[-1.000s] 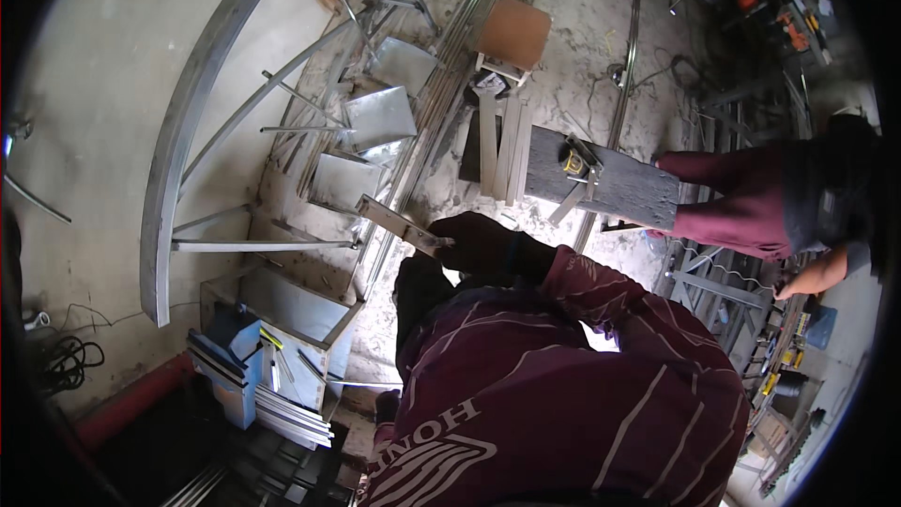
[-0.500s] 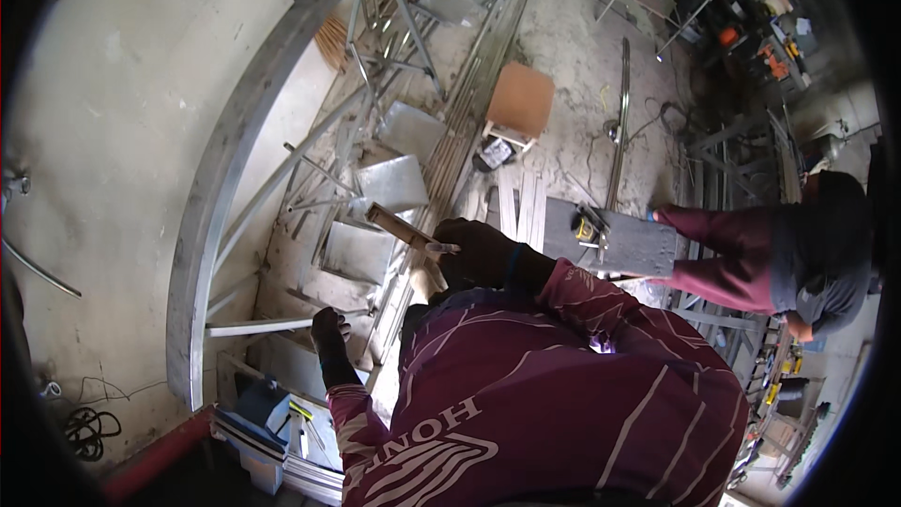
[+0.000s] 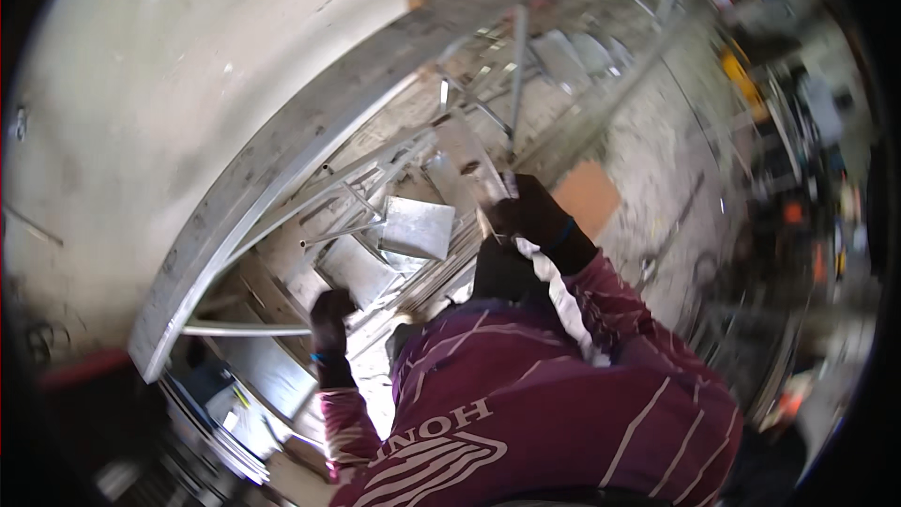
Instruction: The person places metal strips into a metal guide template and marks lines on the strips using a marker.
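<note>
My right hand [image 3: 531, 210] is closed around one end of a long, flat, brownish-grey rectangular piece [image 3: 469, 161] with a dark spot or hole in it. The piece slants up and to the left, in front of metal frames and sheets. My left hand [image 3: 331, 312] hangs low beside my body, fingers curled, with nothing visible in it. It is dark and slightly blurred. Next to it is the end of a light metal bar [image 3: 249, 330], which runs across from a big grey beam; whether they touch I cannot tell.
The large grey metal beam [image 3: 272, 141] arcs along the pale wall. Several bent metal sheets [image 3: 418, 227] lie among tubes on the floor. An orange-brown stool seat [image 3: 588, 199] stands beyond my right hand. Blurred tools and clutter [image 3: 793, 216] fill the right side.
The whole view has turned, so the beam now lies more across and the stool sits farther right. The right hand and its flat piece appear higher. The other person no longer shows clearly.
</note>
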`<move>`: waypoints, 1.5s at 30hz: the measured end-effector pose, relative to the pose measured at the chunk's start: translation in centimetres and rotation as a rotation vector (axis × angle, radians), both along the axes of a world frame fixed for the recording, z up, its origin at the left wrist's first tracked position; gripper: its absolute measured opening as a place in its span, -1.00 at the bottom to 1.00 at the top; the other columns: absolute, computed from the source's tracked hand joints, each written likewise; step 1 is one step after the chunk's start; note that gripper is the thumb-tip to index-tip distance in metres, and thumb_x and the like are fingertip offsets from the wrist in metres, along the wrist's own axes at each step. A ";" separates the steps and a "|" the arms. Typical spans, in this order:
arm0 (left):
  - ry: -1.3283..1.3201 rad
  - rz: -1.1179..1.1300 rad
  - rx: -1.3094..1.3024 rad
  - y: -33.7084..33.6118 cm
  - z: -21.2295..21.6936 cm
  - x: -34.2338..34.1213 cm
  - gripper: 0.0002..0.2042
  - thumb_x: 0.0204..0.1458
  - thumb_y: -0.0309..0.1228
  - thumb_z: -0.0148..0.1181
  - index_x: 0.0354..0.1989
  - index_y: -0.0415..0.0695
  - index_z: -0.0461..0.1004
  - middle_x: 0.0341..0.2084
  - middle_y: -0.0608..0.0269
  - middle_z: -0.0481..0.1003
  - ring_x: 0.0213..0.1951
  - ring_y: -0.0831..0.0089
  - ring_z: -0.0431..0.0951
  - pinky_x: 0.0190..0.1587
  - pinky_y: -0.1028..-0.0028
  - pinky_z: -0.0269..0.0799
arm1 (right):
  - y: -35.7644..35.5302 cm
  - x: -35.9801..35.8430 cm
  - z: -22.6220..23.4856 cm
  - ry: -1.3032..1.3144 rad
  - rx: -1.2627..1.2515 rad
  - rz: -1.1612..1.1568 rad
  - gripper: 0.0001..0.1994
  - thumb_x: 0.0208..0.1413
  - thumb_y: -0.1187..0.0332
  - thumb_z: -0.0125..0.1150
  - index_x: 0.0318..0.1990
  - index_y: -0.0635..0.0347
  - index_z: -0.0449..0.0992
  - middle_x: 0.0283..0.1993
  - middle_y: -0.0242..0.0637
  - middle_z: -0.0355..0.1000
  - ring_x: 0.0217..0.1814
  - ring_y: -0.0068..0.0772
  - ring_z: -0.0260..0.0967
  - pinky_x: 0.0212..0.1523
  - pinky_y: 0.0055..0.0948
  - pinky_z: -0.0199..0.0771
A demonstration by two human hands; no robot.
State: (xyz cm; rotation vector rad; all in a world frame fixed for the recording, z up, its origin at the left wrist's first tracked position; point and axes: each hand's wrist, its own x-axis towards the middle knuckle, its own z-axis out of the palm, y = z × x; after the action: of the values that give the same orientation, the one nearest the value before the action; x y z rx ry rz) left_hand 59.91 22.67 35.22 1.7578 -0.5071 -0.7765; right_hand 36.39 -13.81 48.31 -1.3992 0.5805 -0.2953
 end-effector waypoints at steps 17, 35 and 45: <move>-0.163 -0.439 -1.350 -30.2 34.2 -11.3 -0.55 0.18 -0.09 0.19 -0.13 -0.34 0.53 -0.33 0.01 0.54 -0.27 0.11 0.56 -0.20 0.17 0.46 | -19.7 11.3 -2.7 0.207 0.053 0.586 -0.87 -0.10 0.38 0.27 -0.42 0.25 0.53 -0.53 -0.48 0.42 -0.50 -0.61 0.37 -0.46 -0.52 0.39; 0.168 0.285 0.614 -22.4 -2.1 -28.8 -0.52 0.11 -0.04 0.05 -0.46 -0.29 0.59 -0.46 -0.17 0.58 -0.34 -0.09 0.61 -0.19 0.08 0.49 | -17.3 11.2 -6.1 0.480 -0.373 1.060 -0.75 -0.20 0.61 0.16 -0.27 0.23 0.53 -0.42 -0.46 0.40 -0.47 -0.55 0.35 -0.48 -0.48 0.38; 0.438 0.644 0.293 -38.1 -0.5 -42.6 -0.61 0.05 -0.11 0.10 -0.12 -0.12 0.63 -0.19 -0.12 0.60 -0.10 -0.08 0.59 0.01 0.08 0.48 | -17.4 13.2 -6.7 -0.703 -0.997 1.965 -0.91 -0.10 0.52 0.18 -0.47 0.10 0.40 -0.48 -0.42 0.37 -0.54 -0.54 0.34 -0.58 -0.45 0.42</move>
State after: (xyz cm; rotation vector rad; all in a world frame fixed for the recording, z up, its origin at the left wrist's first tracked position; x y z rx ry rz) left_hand 17.26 -15.42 34.67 1.7883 0.4732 -0.7530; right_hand 49.61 -31.19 41.64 -1.9515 -1.7688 0.6217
